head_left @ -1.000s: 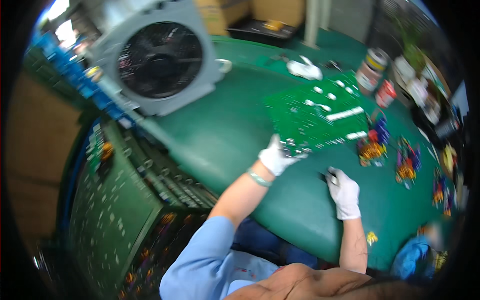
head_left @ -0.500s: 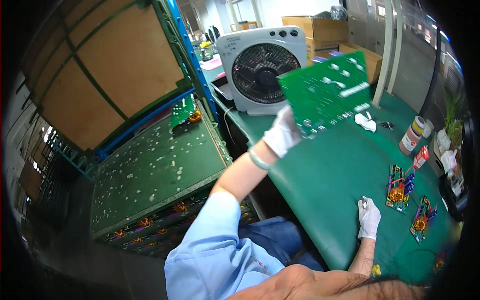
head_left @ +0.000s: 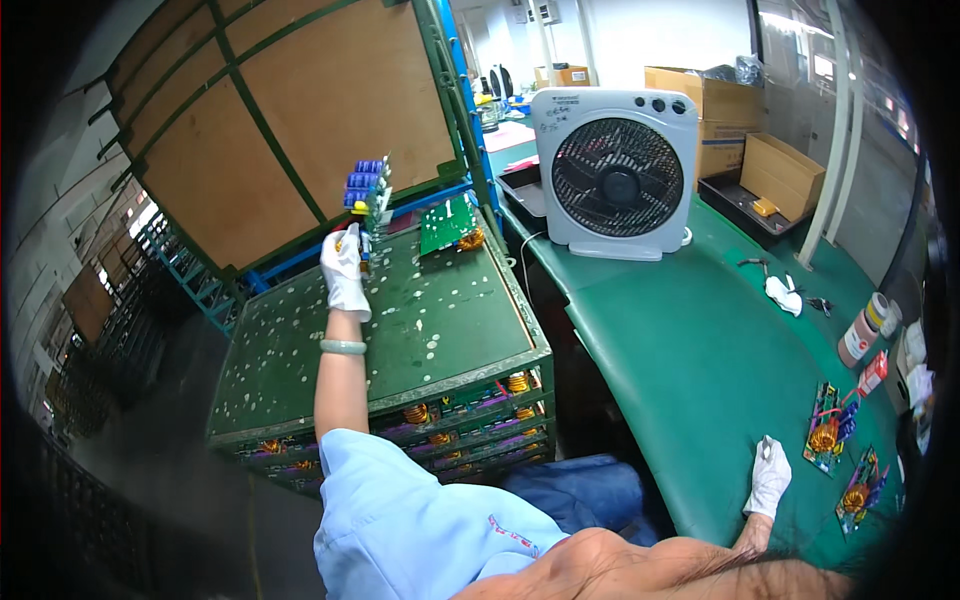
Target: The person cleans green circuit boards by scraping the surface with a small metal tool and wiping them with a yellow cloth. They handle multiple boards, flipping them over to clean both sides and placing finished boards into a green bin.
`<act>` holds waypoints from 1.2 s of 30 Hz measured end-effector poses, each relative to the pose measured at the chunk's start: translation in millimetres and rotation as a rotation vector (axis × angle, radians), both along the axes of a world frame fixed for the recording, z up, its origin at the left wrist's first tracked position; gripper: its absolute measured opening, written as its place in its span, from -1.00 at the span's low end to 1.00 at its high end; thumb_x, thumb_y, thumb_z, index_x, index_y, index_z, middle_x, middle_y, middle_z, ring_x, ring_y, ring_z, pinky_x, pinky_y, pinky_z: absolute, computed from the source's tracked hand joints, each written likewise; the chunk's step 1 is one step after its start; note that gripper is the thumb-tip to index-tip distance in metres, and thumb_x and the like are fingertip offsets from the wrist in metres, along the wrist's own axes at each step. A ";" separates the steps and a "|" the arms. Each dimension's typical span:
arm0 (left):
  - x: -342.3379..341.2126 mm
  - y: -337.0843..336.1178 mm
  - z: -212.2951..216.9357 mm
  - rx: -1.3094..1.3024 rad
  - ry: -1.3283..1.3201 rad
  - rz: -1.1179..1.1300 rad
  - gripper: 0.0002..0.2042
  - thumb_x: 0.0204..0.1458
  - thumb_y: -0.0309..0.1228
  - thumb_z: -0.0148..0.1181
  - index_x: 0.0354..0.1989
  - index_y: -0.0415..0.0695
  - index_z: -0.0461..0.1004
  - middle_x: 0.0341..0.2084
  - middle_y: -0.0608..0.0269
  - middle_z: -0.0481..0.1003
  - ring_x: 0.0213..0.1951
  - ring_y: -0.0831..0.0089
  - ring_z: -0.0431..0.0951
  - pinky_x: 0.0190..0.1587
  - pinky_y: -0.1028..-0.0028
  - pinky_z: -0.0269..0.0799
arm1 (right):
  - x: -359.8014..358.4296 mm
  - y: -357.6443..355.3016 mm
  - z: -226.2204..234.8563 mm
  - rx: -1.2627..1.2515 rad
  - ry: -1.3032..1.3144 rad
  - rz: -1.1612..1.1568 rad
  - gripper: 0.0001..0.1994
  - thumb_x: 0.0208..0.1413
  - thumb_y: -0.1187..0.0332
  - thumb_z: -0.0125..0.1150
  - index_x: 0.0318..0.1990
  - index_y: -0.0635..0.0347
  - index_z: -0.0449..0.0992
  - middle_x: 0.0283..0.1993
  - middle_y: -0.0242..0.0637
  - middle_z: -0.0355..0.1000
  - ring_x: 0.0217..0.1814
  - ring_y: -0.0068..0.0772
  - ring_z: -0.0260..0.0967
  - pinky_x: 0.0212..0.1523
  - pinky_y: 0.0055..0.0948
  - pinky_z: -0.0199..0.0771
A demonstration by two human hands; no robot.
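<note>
Head view: left hand, white-gloved, arm stretched out to the person's left, fingers closed on the lower edge of a green circuit board. The board is held edge-on and upright above the stack of boards, so its blue capacitors face sideways and nothing presses on the parts; the grip by the edge probably keeps the glove off the components. The board is in the air, above the far left part of the stack's top sheet, not touching it. A second populated board with a copper coil lies flat on the far part of that sheet, near the blue rack frame. Copper coils and purple parts show between the layers at the stack's front edge, so the sheets seem to separate the tiers. Right hand, also gloved, rests loose and flat on the green worktop, grasping nothing, just left of two small boards with coils. A white fan stands at the worktop's far end, cardboard boxes behind it.
</note>
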State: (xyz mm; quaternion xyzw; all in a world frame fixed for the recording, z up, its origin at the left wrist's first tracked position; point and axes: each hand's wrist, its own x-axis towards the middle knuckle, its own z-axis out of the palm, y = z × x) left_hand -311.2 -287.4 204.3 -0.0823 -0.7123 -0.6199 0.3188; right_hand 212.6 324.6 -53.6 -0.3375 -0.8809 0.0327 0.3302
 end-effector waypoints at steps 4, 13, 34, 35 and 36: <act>-31.4 -64.6 -16.2 -0.618 0.230 0.485 -0.68 0.07 -0.15 0.33 -0.29 -0.20 0.52 -0.49 0.15 0.57 -0.46 0.34 0.54 -0.35 0.34 0.45 | -5.2 -5.8 -2.8 0.015 -0.029 -0.027 -0.87 0.18 0.30 0.24 -0.20 0.12 0.56 -0.17 -0.23 0.60 -0.19 -0.15 0.57 -0.19 -0.27 0.58; -102.7 -55.5 -77.9 -1.056 -0.272 0.281 -0.62 -0.02 0.03 0.23 -0.24 -0.02 0.51 -0.17 0.02 0.53 -0.14 0.00 0.58 -0.10 0.09 0.49 | 0.3 0.4 -6.1 0.069 -0.078 -0.071 -0.85 0.19 0.32 0.25 -0.16 0.15 0.57 -0.16 -0.21 0.60 -0.20 -0.15 0.59 -0.19 -0.31 0.61; -130.6 -16.2 -71.1 -1.016 -0.568 0.369 -0.11 -0.14 0.01 0.43 0.34 -0.20 0.20 0.31 -0.05 0.24 0.34 0.02 0.24 0.34 0.22 0.24 | 4.2 -1.3 6.9 -0.188 -0.015 -0.119 -0.74 0.28 0.21 0.15 -0.05 0.17 0.58 -0.22 -0.32 0.58 -0.31 -0.35 0.51 -0.27 -0.38 0.52; -130.3 -21.3 -63.8 -1.060 -0.613 0.381 -0.08 -0.19 0.02 0.47 0.33 -0.18 0.22 0.31 -0.09 0.23 0.34 0.07 0.25 0.35 0.22 0.24 | -8.1 -11.6 10.3 -0.406 0.121 -0.112 -0.73 0.30 0.22 0.13 -0.02 0.18 0.58 -0.27 -0.35 0.56 -0.37 -0.42 0.45 -0.32 -0.42 0.48; -124.4 -13.6 -46.5 -1.012 -0.670 0.307 -0.17 -0.21 -0.04 0.50 0.24 -0.20 0.36 0.23 -0.10 0.36 0.25 0.08 0.38 0.29 0.20 0.32 | -14.5 -25.1 25.3 -0.604 0.270 -0.121 -0.72 0.32 0.23 0.11 0.01 0.19 0.57 -0.32 -0.38 0.53 -0.44 -0.49 0.39 -0.37 -0.46 0.45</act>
